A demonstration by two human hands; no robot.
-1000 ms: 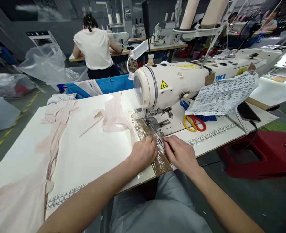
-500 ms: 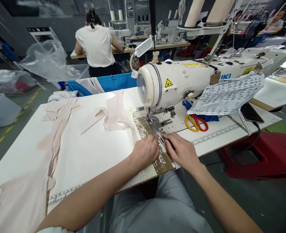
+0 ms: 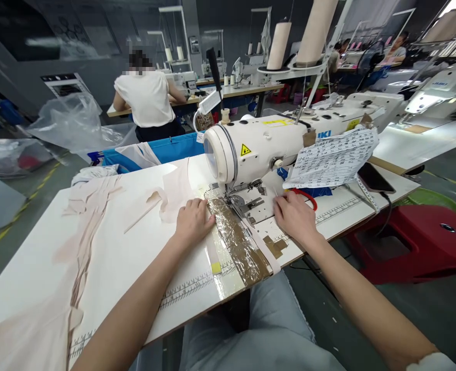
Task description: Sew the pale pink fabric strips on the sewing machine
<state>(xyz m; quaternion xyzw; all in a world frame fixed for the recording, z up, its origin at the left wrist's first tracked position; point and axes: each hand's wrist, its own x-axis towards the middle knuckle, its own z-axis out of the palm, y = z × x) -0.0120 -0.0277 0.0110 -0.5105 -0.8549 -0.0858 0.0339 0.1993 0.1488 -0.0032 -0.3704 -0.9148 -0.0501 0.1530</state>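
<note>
My left hand (image 3: pixel 192 222) lies palm down beside the needle area, fingers stretched forward over pale pink fabric (image 3: pixel 176 184). To its right is a plate covered in brown and clear tape (image 3: pixel 237 239). A pale narrow strip (image 3: pixel 264 247) runs from under the presser foot along this plate to the table's front edge. My right hand (image 3: pixel 295 216) is bent over the scissors (image 3: pixel 309 200), whose red handle shows beyond it. Its fingertips are blurred, so any grip is unclear. The white sewing machine (image 3: pixel 258 144) stands beyond both hands.
Loose pink fabric pieces (image 3: pixel 84 232) lie on the left of the table. A printed sheet (image 3: pixel 332 159) hangs off the machine, near a phone (image 3: pixel 376 178). A red stool (image 3: pixel 409 242) stands right. A person in a white top (image 3: pixel 145 98) sits ahead, facing away.
My hands have parted from the strip in front of the needle. The left went left and forward onto the fabric; the right moved toward the scissors. The camera view has shifted.
</note>
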